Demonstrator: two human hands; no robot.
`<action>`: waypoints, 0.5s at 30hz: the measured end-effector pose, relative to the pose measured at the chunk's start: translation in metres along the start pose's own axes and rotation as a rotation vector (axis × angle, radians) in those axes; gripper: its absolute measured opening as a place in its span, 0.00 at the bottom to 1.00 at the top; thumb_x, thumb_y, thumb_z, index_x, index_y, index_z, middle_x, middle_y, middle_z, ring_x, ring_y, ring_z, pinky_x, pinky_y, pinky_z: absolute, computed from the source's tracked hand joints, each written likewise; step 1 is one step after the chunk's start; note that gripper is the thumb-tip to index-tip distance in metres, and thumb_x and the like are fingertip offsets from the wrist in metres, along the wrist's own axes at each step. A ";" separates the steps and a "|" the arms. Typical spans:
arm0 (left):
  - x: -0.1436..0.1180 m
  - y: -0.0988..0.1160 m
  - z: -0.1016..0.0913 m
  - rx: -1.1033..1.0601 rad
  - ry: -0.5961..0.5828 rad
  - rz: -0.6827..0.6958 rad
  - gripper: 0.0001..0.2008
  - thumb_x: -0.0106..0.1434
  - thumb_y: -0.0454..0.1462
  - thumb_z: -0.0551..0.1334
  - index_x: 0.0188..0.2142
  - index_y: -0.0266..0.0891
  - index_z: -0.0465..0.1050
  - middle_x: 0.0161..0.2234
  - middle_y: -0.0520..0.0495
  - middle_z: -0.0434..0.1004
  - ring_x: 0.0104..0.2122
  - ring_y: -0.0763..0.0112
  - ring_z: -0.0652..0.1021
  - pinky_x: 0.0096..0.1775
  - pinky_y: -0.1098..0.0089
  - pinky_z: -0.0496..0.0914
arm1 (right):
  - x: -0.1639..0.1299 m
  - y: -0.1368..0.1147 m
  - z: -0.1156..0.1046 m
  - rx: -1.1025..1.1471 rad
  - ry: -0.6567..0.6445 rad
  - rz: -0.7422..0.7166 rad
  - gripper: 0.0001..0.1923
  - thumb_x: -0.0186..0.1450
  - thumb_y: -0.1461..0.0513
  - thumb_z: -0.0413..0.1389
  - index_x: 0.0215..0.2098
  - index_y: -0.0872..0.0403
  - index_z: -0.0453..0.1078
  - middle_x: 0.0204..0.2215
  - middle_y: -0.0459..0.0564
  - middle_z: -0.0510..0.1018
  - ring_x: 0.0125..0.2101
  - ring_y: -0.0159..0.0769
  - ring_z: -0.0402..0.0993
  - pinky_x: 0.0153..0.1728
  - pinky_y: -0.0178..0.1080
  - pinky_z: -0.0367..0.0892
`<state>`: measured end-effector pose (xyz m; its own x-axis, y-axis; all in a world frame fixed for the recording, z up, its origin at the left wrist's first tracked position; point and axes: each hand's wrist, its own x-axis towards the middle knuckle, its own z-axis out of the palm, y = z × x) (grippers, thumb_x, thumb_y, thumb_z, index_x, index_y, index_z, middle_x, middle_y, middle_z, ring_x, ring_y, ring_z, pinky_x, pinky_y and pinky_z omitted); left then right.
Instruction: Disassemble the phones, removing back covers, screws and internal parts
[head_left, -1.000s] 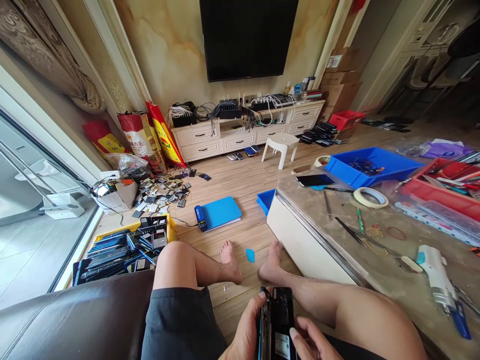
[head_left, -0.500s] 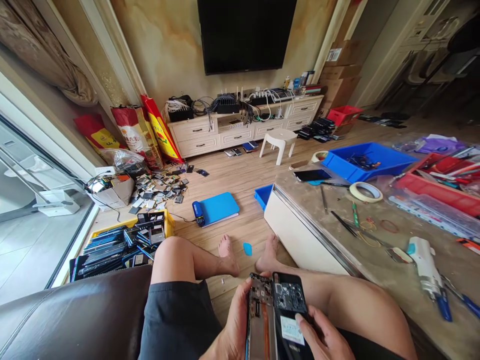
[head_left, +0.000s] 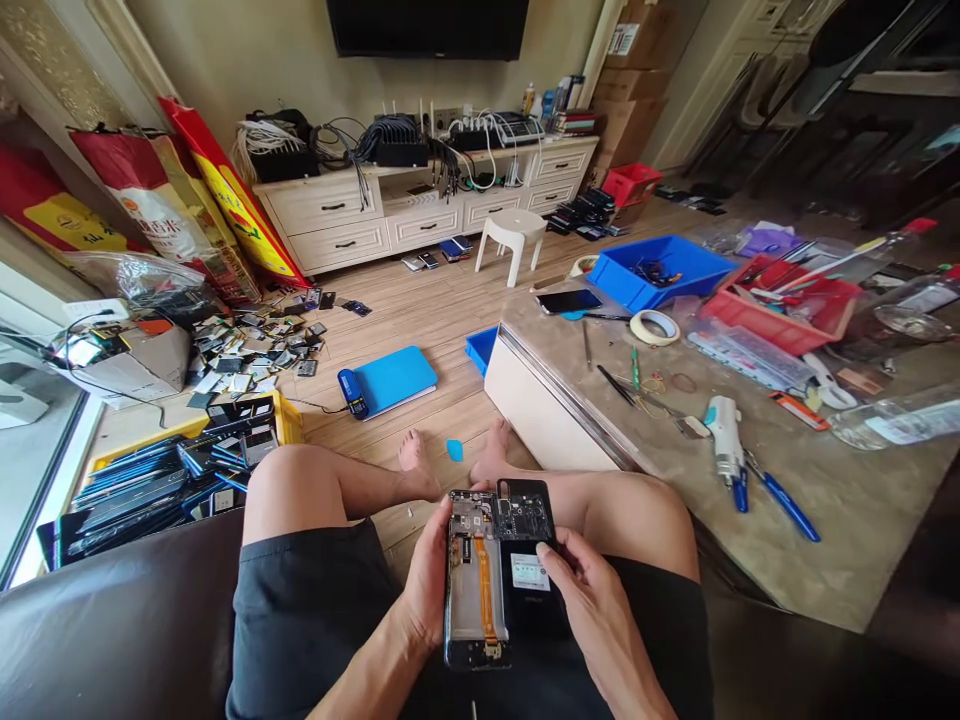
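An opened phone body (head_left: 469, 590) lies in my left hand (head_left: 426, 575), which is wrapped round its left edge. Its inside faces up, with an orange flex cable running down the middle. My right hand (head_left: 589, 575) grips a black phone back cover (head_left: 529, 530) by its right edge, the thumb lying across the front. A white label and a small circuit board show on this cover. Both pieces are side by side over my lap, the cover overlapping the body's right edge.
At the right, a table holds a white and blue screwdriver-like tool (head_left: 725, 450), pliers (head_left: 784, 500), tape (head_left: 654, 328), a blue tray (head_left: 660, 290) and a red tray (head_left: 784, 325). A yellow crate (head_left: 289, 418) of phone parts stands at left, near a blue pad (head_left: 397, 380) and scattered batteries (head_left: 255, 345).
My view has tilted down and turned right, so more of the table shows. Both hands still hold the phone body and cover, now seen more fully.
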<state>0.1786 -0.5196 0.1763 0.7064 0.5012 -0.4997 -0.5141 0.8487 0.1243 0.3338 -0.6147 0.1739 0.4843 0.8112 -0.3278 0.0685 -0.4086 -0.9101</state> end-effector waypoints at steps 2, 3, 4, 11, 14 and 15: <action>0.000 -0.001 -0.001 0.017 0.013 0.002 0.32 0.69 0.51 0.60 0.68 0.40 0.63 0.52 0.40 0.81 0.50 0.53 0.81 0.57 0.57 0.69 | -0.001 -0.002 0.000 -0.041 -0.003 0.000 0.22 0.66 0.46 0.56 0.42 0.55 0.76 0.33 0.50 0.82 0.33 0.43 0.76 0.33 0.37 0.69; 0.000 -0.002 -0.001 0.027 0.026 0.001 0.33 0.69 0.51 0.61 0.68 0.41 0.62 0.53 0.40 0.81 0.50 0.53 0.81 0.56 0.56 0.69 | -0.002 -0.004 0.001 -0.080 0.017 -0.005 0.22 0.66 0.46 0.55 0.42 0.54 0.76 0.32 0.50 0.82 0.32 0.42 0.76 0.33 0.37 0.69; 0.000 -0.002 0.000 0.039 0.045 0.005 0.33 0.69 0.51 0.61 0.69 0.42 0.61 0.52 0.40 0.81 0.49 0.53 0.81 0.56 0.56 0.69 | -0.004 -0.006 0.002 -0.129 0.052 -0.022 0.21 0.66 0.46 0.55 0.42 0.54 0.76 0.32 0.50 0.82 0.31 0.42 0.76 0.32 0.37 0.70; 0.000 -0.010 0.001 0.084 0.091 0.025 0.38 0.66 0.57 0.62 0.69 0.47 0.59 0.52 0.42 0.81 0.46 0.54 0.82 0.54 0.56 0.71 | -0.022 -0.031 0.024 -0.368 0.133 -0.296 0.19 0.67 0.52 0.53 0.50 0.52 0.76 0.42 0.55 0.83 0.36 0.43 0.81 0.40 0.40 0.75; -0.001 -0.010 -0.003 0.045 0.096 -0.129 0.44 0.61 0.65 0.60 0.65 0.36 0.67 0.50 0.34 0.81 0.46 0.46 0.82 0.53 0.53 0.72 | -0.026 -0.038 0.031 -0.365 0.123 -0.327 0.17 0.67 0.54 0.52 0.48 0.51 0.76 0.41 0.55 0.83 0.39 0.45 0.81 0.42 0.42 0.76; -0.001 -0.008 -0.004 0.035 0.085 -0.163 0.45 0.60 0.66 0.59 0.63 0.34 0.68 0.50 0.33 0.81 0.47 0.44 0.81 0.53 0.51 0.72 | -0.025 -0.038 0.031 -0.346 0.127 -0.308 0.18 0.67 0.53 0.52 0.48 0.51 0.76 0.40 0.54 0.84 0.36 0.44 0.81 0.40 0.41 0.76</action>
<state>0.1804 -0.5278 0.1727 0.7345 0.3422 -0.5860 -0.3781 0.9235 0.0654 0.2917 -0.6066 0.2092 0.4968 0.8678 -0.0031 0.5012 -0.2899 -0.8153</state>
